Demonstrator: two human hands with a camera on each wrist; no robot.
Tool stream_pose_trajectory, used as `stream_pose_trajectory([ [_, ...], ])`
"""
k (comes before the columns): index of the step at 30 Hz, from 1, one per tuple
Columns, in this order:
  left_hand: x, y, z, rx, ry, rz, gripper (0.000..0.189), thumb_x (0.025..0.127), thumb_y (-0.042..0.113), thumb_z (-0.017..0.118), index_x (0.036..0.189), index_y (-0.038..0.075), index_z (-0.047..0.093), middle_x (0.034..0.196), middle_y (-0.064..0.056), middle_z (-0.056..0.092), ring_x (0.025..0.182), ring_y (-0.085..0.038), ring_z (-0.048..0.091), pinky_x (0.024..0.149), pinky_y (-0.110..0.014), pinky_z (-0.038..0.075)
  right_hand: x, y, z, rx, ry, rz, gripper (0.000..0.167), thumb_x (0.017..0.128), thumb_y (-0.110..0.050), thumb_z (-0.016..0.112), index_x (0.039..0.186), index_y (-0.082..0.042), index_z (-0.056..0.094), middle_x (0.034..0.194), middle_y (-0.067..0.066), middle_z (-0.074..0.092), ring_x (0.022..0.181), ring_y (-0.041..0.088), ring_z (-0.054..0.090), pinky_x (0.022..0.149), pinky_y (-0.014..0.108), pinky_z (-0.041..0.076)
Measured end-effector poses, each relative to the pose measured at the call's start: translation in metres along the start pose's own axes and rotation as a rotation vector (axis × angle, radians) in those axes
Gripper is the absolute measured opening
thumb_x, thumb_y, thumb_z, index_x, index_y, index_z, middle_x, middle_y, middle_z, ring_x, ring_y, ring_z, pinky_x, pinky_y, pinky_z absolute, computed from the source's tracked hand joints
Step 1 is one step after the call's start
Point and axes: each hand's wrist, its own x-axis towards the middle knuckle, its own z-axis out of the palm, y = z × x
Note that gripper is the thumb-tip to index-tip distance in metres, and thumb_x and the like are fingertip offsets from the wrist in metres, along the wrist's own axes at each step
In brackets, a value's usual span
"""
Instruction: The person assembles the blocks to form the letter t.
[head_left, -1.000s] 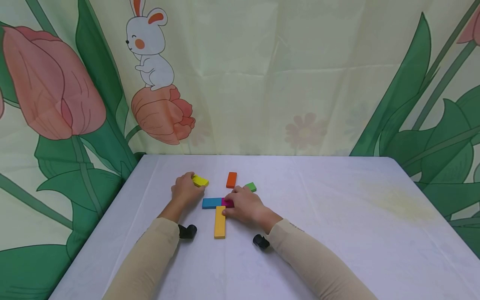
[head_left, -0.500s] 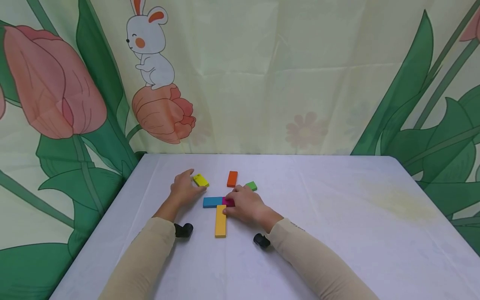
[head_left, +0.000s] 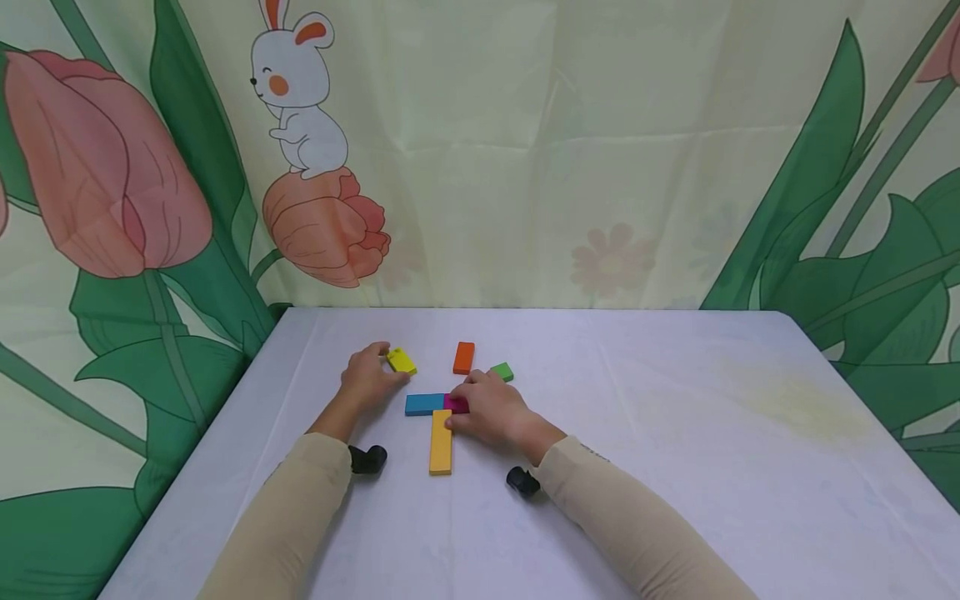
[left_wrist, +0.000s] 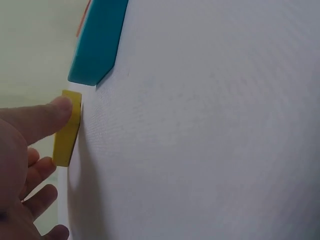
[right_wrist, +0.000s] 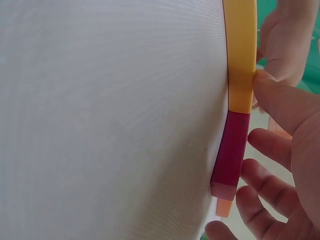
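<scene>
Both sleeved forearms (head_left: pixel 281 517) reach forward, left hand (head_left: pixel 367 379) spreading thumb from forefinger, right hand (head_left: pixel 491 408) loosely bent.

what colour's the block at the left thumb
Yellow flat block, clearest in the left wrist view.

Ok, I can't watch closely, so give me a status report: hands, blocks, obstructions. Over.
Left hand pinches yellow block, apart from blue block. Right hand touches amber block, fingers at magenta block. Green block part-hidden behind right hand. No block between yellow and blue.

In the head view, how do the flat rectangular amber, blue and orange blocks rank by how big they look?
Long amber rectangular block
Blue rectangular block
Orange rectangular block
Orange lies farther away, so its true size against blue is unsure.
</scene>
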Motion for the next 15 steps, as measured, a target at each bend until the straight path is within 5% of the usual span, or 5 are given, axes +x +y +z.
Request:
stream_pose_trajectory([
  [15,0.002,-0.0021,0.0017,-0.032,-0.015,0.015,0.07,0.091,0.028,0.073,0.151,0.01,0.041,0.149,-0.016,0.043,0.136,-0.039,0.036,0.11,-0.058,0.034,0.0012,0.0012,0.0009,0.002,-0.005,0.002,0.052,0.09,-0.048,0.072,0.131,-0.017,0.067,0.124,0.005,0.056,0.112,0.022,0.047,0.076,0.027,0.051],
])
